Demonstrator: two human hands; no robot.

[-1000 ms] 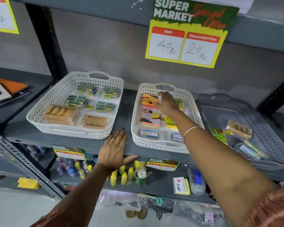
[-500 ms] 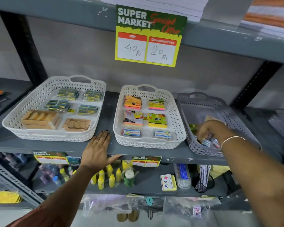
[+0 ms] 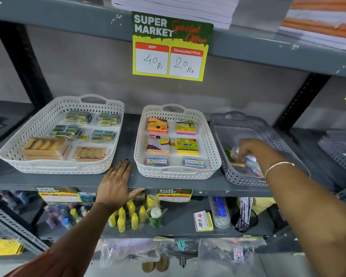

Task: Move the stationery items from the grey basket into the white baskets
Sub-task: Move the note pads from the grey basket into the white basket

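Grey metal shelf (image 3: 126, 136) runs across the frame, three baskets in a row on it. Price sign (image 3: 171, 47) hangs from the shelf above at 12 o'clock.

Left white basket (image 3: 28, 140), at 9 o'clock from centre, long axis runs front to back, handle at the far end. Holds four clear packs of small boxes at the back, two tan cardboard boxes at the front.

Middle white basket (image 3: 208, 136), same orientation. Six items in two columns: sticky-note packs at back and middle, two small clear tubs at the front.

Grey basket (image 3: 238, 177), at 3 o'clock, skewed, far end turned toward 11 o'clock. Mostly bare floor; remaining items sit in the near corner.

Right arm comes in from 5 o'clock, forearm straight, bangle at the wrist. Right hand (image 3: 252, 150) is down inside the grey basket, fingers curled over a small clear packet (image 3: 250, 159). Blurred, so cannot tell whether the grip is closed on it. A green-and-yellow packet (image 3: 229, 155) lies just beside the hand at its 9 o'clock.

Left arm comes in from 7 o'clock. Left hand (image 3: 116, 186) lies flat, palm down, on the shelf front edge between the two white baskets, fingers pointing to 12 o'clock, thumb out toward 3, holding nothing.
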